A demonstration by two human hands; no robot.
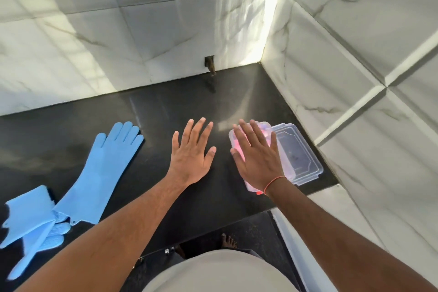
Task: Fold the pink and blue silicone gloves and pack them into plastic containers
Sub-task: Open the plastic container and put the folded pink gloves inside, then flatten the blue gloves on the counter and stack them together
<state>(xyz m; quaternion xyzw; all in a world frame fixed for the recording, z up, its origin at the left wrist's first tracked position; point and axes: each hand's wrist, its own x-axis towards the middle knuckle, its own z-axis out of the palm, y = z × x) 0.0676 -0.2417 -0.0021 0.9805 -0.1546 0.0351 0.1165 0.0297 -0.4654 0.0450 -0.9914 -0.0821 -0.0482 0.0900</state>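
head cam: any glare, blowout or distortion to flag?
Head view: blown-out light strip in the wall corner; soft glare on the black counter; wide-angle bending of tile lines at the edges; the right hand shadows a clear container with pink glow inside.

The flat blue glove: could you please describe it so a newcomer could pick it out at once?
On the black countertop, look left of the open left hand. The flat blue glove lies stretched out, fingers toward the tiled wall. Unlike the crumpled blue glove at its cuff, it is fully unfolded.
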